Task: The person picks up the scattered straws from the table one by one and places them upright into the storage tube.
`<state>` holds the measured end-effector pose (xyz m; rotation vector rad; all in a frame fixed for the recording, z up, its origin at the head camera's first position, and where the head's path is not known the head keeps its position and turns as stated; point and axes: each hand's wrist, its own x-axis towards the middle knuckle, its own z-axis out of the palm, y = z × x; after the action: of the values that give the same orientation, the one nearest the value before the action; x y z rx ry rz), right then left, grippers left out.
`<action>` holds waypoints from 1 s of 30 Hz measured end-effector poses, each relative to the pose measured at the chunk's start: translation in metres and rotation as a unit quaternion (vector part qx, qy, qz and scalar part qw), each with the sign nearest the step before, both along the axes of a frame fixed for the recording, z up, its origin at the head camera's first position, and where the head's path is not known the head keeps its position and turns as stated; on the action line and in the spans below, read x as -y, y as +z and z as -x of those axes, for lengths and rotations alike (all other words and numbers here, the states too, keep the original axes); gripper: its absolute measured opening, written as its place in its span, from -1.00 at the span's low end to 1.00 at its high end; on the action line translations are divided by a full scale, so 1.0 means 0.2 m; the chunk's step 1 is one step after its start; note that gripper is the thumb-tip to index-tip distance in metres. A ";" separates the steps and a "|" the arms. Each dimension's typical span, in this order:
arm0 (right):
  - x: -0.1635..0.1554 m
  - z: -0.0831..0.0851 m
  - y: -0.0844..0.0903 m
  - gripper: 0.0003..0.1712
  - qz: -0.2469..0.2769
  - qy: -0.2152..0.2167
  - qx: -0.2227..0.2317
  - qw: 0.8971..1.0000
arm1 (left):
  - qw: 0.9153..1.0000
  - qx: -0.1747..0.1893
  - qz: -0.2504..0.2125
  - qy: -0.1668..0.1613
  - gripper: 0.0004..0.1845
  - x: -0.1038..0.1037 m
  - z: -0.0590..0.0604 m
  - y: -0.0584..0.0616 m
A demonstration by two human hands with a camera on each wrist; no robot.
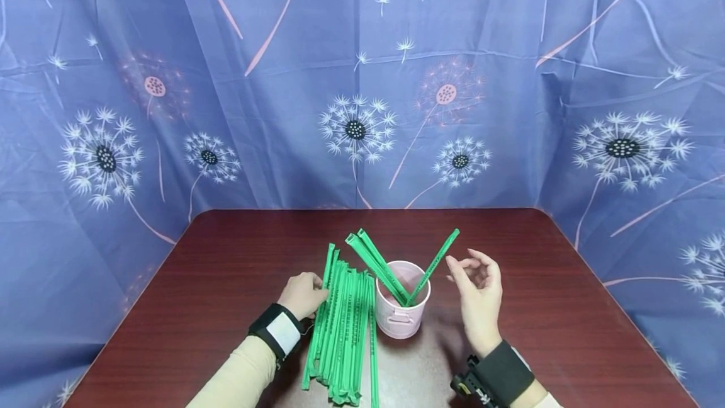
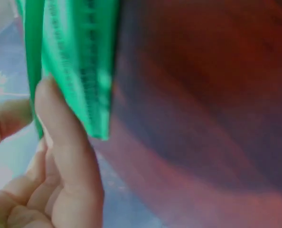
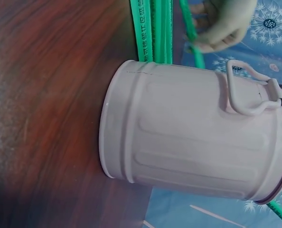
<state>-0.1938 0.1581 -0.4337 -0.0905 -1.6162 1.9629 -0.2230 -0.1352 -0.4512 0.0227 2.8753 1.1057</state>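
My left hand pinches one green wrapped straw between thumb and fingers, at the left edge of a pile of such straws. In the left wrist view that straw stands apart from the pile's printed wrappers. To the right of the pile is a small pale pink bucket, upright, with a wire handle on its side. Two straws lean left in it and one straw leans right. My right hand is beside the bucket with loosely bent fingers, holding nothing, near the right-leaning straw's upper end.
A dark red wooden table carries everything. One straw lies a little apart at the pile's right side, near the bucket's base. Behind the table hangs a blue cloth with dandelion prints.
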 end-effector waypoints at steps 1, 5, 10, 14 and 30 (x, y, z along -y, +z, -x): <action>0.00 0.00 0.00 -0.56 0.000 -0.009 -0.006 1.000 | 1.000 -0.017 0.009 -0.003 -0.75 -0.01 0.00 0.01; 0.02 -0.01 0.02 -0.66 -0.001 -0.030 -0.032 0.999 | 0.995 -0.102 0.019 -0.010 -0.74 -0.06 -0.01 0.06; 0.04 -0.05 0.05 -0.73 -0.021 -0.016 -0.067 0.997 | 0.980 -0.192 -0.053 -0.009 -0.79 -0.14 -0.05 0.15; 0.07 -0.08 0.09 -0.77 -0.048 0.009 -0.085 0.995 | 0.951 -0.286 -0.109 -0.037 -0.82 -0.19 -0.08 0.22; 0.19 -0.18 0.20 -0.62 -0.107 0.132 -0.172 0.970 | 0.875 -0.426 -0.048 -0.226 -0.84 -0.34 -0.21 0.28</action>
<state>-0.1582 0.1208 -0.3929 0.5469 -1.6551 1.8485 -0.1808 -0.0667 -0.3946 1.4459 3.1579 1.3586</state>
